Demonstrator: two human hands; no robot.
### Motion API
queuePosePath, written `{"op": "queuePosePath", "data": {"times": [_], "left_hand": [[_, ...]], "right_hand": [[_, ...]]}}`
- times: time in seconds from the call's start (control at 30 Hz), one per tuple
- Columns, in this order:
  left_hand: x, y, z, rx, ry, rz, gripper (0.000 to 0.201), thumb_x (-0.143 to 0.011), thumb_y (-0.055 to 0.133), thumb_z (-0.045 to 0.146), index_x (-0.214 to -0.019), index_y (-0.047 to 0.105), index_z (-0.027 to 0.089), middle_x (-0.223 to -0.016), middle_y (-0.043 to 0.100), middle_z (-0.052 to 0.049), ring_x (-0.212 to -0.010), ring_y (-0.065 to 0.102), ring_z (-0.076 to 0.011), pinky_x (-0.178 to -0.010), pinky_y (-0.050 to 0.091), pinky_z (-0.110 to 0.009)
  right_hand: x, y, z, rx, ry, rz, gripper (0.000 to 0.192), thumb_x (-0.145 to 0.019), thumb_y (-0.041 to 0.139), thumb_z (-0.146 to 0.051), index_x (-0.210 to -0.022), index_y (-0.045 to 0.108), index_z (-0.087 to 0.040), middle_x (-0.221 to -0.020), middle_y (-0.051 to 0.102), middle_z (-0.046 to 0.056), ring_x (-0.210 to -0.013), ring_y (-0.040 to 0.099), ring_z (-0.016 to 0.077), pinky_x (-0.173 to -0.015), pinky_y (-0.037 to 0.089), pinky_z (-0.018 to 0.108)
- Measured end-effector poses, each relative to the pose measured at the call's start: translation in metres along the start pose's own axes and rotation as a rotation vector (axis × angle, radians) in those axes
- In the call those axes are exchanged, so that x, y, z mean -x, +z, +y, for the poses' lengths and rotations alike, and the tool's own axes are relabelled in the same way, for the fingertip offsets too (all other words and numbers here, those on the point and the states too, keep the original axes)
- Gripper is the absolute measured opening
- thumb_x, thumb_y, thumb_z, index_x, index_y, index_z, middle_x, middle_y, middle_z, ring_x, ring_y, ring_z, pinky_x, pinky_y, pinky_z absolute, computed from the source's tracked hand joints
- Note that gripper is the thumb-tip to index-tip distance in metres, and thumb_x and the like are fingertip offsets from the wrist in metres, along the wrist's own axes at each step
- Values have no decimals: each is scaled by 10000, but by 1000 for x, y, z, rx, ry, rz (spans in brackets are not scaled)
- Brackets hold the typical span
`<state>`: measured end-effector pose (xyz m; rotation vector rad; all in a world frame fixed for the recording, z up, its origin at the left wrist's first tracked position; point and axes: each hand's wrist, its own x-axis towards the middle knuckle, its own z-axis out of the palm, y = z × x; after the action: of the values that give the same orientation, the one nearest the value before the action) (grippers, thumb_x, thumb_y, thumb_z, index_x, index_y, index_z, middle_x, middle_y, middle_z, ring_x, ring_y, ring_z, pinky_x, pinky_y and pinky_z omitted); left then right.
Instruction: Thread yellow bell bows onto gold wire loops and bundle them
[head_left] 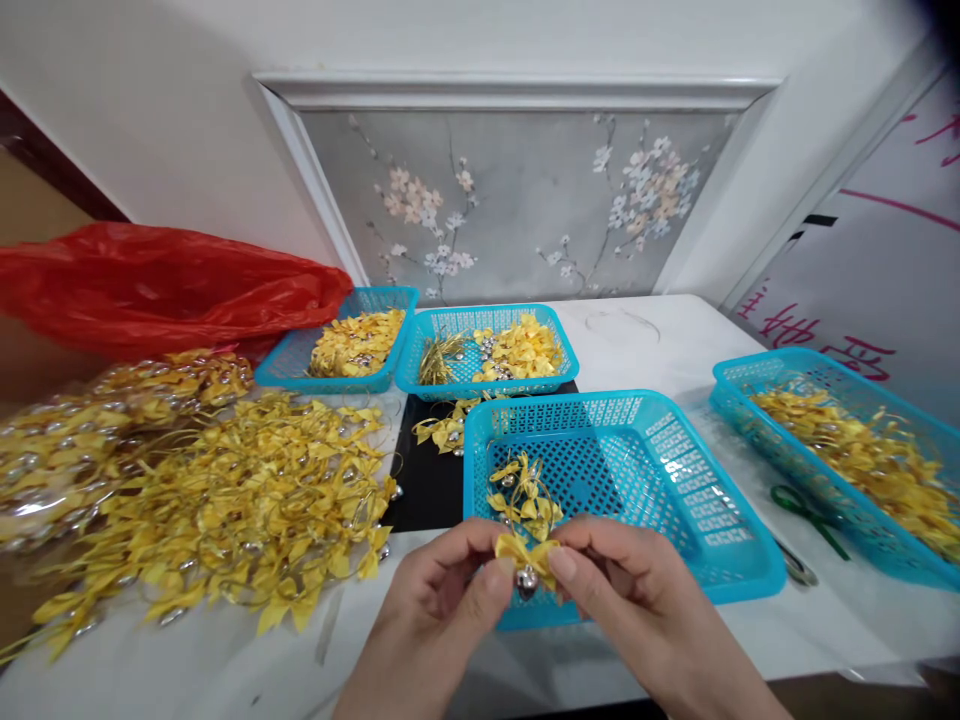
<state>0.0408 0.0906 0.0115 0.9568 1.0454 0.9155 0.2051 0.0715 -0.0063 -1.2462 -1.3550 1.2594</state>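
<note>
Both hands meet at the near edge of a blue plastic basket (675,470). Between them is a small yellow ribbon bow with a silver bell (527,562). My left hand (439,595) pinches its left side with thumb and fingers. My right hand (615,580) pinches its right side. A few finished yellow bows (521,490) lie inside that basket, just beyond my fingers.
A big heap of yellow bows with bells (225,500) covers the table's left. A clear bag of more bows (67,440) and a red plastic bag (165,285) lie behind it. Three other blue baskets (360,345) (487,350) (840,440) hold bows. Green-handled scissors (806,520) lie at the right.
</note>
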Motion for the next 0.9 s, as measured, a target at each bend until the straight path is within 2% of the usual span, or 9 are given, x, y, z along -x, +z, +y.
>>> {"op": "queuePosePath", "data": {"times": [0.13,0.27,0.43,0.5,0.6,0.7,0.8,0.9], "left_hand": [[-2,3,2,0,-7,-47,113,-733,763,360,-762,760,251,-734,677,18,-747,554,-147,-692,433,-216],[-3,2,-2,-9,-30,-84,185,-782,711,389,-723,732,215,-689,623,20,-682,506,-128,-647,409,-211],[0,-2,-4,16,-27,-12,220,-756,723,444,-862,726,251,-812,644,10,-763,529,-152,-694,431,-238],[0,-2,-5,10,-10,-26,168,-764,729,398,-828,711,244,-794,630,18,-746,522,-143,-692,426,-238],[0,-1,-6,8,-10,-113,143,-783,720,346,-740,692,213,-705,589,29,-674,488,-123,-656,399,-230],[2,-3,-7,81,-43,-151,199,-752,741,381,-700,687,196,-667,576,25,-649,485,-123,-641,388,-236],[7,-13,-9,116,-55,-57,230,-702,779,406,-693,696,191,-641,553,32,-588,443,-101,-557,349,-214],[12,-32,-11,56,-45,153,234,-696,785,410,-724,705,192,-607,549,43,-488,362,-63,-465,273,-189]], "right_hand": [[1,2,-1,-94,46,-6,349,-921,508,-457,-713,584,-187,-629,492,-16,-597,408,127,-537,328,244],[1,4,-2,-220,79,-18,366,-909,536,-473,-680,568,-189,-606,479,-32,-578,403,116,-537,326,231],[2,7,1,-169,68,36,382,-904,535,-496,-678,573,-191,-605,487,-24,-584,409,127,-538,332,236],[4,7,4,-148,51,45,388,-903,535,-507,-679,574,-192,-613,488,-18,-591,411,132,-535,338,238],[5,5,11,-161,58,-50,407,-906,516,-537,-682,566,-200,-610,466,-18,-574,404,132,-520,356,235],[5,2,15,-127,68,-178,411,-918,484,-546,-688,569,-217,-611,489,-10,-564,436,139,-509,392,232],[5,0,15,-48,19,-115,365,-918,493,-525,-728,612,-237,-636,546,1,-579,480,148,-523,421,232],[3,-4,11,46,-17,-61,315,-924,490,-496,-787,646,-259,-665,589,5,-602,526,158,-536,442,232]]}}
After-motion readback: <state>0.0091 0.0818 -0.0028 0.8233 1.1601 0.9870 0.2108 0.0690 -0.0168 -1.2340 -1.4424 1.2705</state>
